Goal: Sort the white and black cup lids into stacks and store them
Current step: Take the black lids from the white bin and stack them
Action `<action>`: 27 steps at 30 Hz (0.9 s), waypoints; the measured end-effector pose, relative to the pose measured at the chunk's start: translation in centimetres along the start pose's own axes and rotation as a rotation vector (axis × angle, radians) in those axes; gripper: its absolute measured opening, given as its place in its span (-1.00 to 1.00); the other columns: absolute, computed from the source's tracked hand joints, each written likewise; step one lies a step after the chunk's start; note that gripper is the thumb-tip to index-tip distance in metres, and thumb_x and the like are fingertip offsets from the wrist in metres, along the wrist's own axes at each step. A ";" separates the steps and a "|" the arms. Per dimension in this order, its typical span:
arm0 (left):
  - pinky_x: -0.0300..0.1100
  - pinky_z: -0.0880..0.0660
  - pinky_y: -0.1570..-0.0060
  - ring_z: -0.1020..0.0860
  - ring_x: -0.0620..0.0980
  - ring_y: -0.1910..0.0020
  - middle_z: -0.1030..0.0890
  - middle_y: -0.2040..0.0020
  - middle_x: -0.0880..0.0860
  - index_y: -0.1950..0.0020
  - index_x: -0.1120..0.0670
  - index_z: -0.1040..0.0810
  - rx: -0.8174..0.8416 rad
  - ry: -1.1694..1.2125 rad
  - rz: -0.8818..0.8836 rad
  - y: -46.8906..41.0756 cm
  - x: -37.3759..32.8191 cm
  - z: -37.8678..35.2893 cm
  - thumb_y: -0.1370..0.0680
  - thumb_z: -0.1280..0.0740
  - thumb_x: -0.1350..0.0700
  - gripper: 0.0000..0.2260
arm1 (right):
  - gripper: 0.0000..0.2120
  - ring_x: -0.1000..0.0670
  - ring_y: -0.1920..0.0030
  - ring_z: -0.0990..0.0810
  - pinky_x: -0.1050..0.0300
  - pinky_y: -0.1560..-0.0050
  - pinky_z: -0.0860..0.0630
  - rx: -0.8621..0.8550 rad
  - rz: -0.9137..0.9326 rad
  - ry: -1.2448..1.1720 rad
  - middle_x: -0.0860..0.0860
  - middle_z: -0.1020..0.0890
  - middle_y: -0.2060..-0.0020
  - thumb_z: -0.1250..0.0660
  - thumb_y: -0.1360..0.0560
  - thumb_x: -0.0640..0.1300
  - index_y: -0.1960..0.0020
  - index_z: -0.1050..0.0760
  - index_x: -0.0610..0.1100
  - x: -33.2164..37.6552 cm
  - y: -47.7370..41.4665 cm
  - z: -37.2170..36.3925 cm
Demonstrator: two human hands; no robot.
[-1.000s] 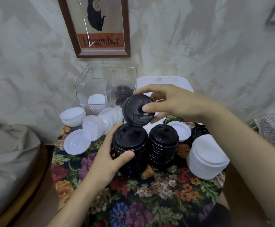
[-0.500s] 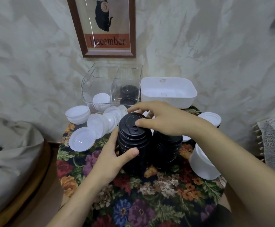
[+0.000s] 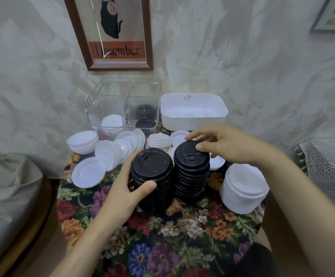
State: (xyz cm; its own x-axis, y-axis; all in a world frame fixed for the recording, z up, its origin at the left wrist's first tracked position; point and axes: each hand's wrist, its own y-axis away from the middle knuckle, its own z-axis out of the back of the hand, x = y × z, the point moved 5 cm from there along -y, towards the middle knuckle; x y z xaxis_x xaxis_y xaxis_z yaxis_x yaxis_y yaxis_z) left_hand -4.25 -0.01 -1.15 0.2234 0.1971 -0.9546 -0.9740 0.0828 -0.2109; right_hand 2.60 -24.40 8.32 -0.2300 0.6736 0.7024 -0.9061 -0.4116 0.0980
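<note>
A flowered cloth [image 3: 162, 236] lies spread under the left grip [image 3: 122, 194]. Up beyond that grip, a brown-framed cat print [image 3: 110, 33] reading "December" hangs on the marbled wall [image 3: 242, 56]. A grey cushion [image 3: 6, 186] lies well to its left; a lace cloth [image 3: 330, 166] lies right of the right grip [image 3: 228, 144].

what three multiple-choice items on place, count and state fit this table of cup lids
1. Where is the clear divided plastic box?
A) on the floor
B) at the table's front edge
C) at the back of the floral-cloth table, left of the white plastic tub

2. How many tall stacks of black plastic cup lids stand mid-table?
A) two
B) one
C) four

3. What is the left hand doing?
A) lying flat
B) gripping the left black stack
C) holding a white lid

C: it stands by the wall beside the tub.
A: the right black stack stands beside the left one.
B: its fingers curl round it.
</note>
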 end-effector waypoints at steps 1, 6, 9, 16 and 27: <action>-0.42 -0.37 -0.28 -0.42 -0.36 -0.41 -0.48 -0.39 -0.42 -0.51 -0.35 -0.29 -0.001 -0.001 0.000 0.0 0.0 0.0 -0.26 -0.44 -0.55 -0.13 | -0.73 0.13 -0.07 -0.64 0.17 -0.06 -0.57 -0.002 -0.010 0.027 0.19 -0.65 -0.12 -0.34 -0.64 -0.12 -0.23 -0.59 0.21 -0.2 0.0 0.0; -0.41 -0.35 -0.28 -0.43 -0.38 -0.40 -0.47 -0.38 -0.44 -0.50 -0.35 -0.29 -0.006 -0.002 -0.003 0.0 -0.2 -0.1 -0.26 -0.43 -0.56 -0.14 | -0.63 0.12 -0.23 -0.58 0.10 -0.31 -0.48 0.000 -0.027 0.131 0.13 -0.58 -0.28 -0.27 -0.65 -0.10 -0.42 -0.48 0.18 -0.2 1.2 -0.4; -0.34 -0.36 -0.30 -0.44 -0.35 -0.41 -0.49 -0.38 -0.41 -0.50 -0.34 -0.29 -0.001 0.003 -0.008 0.0 -0.1 -0.1 -0.27 -0.43 -0.55 -0.15 | -0.56 0.16 -0.34 -0.50 0.08 -0.39 -0.45 0.031 -0.009 0.182 0.18 -0.50 -0.42 -0.33 -0.62 0.06 -0.48 -0.42 0.15 0.5 2.2 -1.2; -0.29 -0.36 -0.31 -0.44 -0.34 -0.40 -0.49 -0.38 -0.40 -0.49 -0.35 -0.29 0.000 -0.001 -0.013 -0.1 0.0 -0.1 -0.27 -0.43 -0.55 -0.16 | -0.41 0.11 -0.31 -0.52 0.02 -0.36 -0.47 0.006 -0.017 0.227 0.23 -0.55 -0.35 -0.51 -0.47 0.16 -0.46 -0.45 0.18 0.7 3.4 -2.0; -0.31 -0.39 -0.31 -0.46 -0.27 -0.41 -0.51 -0.39 -0.34 -0.46 -0.39 -0.33 0.000 0.011 -0.030 -0.2 0.1 -0.2 -0.29 -0.44 -0.53 -0.22 | -0.24 0.04 -0.47 -0.39 -0.12 -0.49 -0.30 0.040 -0.065 0.273 0.16 -0.38 -0.51 -0.49 -0.48 0.19 -0.59 -0.24 0.19 -0.4 3.2 -2.5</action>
State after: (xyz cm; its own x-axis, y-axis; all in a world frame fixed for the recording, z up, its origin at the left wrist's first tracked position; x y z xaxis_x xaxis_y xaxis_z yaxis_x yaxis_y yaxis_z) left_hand -4.01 -0.18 -1.25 0.2522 0.1834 -0.9501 -0.9668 0.0888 -0.2395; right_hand -1.08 -24.42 6.59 -0.2637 0.8376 0.4784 -0.9088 -0.3820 0.1680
